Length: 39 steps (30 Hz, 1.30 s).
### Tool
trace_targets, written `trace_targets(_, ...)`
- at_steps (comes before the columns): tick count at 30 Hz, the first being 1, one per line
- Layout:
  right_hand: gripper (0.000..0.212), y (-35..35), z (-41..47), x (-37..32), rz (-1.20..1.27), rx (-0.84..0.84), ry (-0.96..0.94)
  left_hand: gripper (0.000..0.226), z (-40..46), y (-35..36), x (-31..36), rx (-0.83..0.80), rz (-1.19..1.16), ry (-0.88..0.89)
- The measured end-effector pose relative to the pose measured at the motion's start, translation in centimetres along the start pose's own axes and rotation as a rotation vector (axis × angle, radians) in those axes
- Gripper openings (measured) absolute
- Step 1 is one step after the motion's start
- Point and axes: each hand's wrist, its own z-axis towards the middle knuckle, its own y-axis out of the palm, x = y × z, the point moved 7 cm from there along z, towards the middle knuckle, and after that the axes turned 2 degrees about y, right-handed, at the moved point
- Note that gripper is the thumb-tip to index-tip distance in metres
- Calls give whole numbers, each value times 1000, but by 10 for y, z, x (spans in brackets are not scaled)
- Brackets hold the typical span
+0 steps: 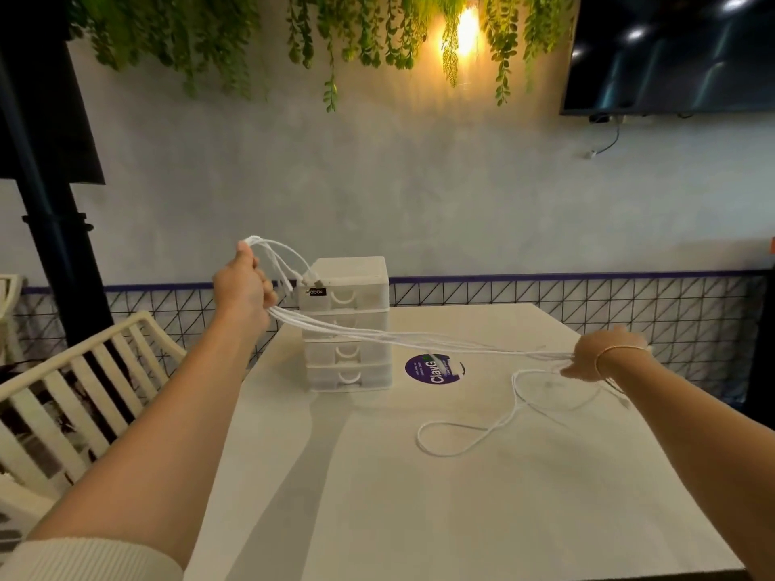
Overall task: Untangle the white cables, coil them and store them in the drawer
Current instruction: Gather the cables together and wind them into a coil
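Note:
Several white cables [402, 338] stretch taut in the air between my two hands, passing in front of the drawer unit. My left hand [243, 285] is raised left of the unit, shut on one end of the bundle; short plug ends fan out above and beside it. My right hand [599, 356] is low at the right over the table, shut on the other end. A loose cable loop [465, 429] trails from it onto the table top. The white plastic drawer unit [350, 325] stands at the table's far left, its several drawers closed.
A white table [419, 517] carries a round purple sticker [434, 369] beside the drawer unit. A white slatted chair [84, 387] stands at the left. A black pole [54, 228] rises behind it. The wall and a low wire fence run behind the table.

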Motion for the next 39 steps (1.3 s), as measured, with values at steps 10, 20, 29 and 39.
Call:
trace_targets(10,38,-65,7,-30,700,150,80,38,-13,23,-23,-88,20,-14)
trace_targets(20,39,-155,-32,-86,1123,665,-503,38,-33,51,-53,-192,96,-38)
trace_targets(29,35,-100,-4,-99,776,514,-665,37,-34,56,-67,-214,40,-70)
trace_targets(39,40,-53,-25,-134,579,73,-527,40,-51,67,-84,-227,-63,-113)
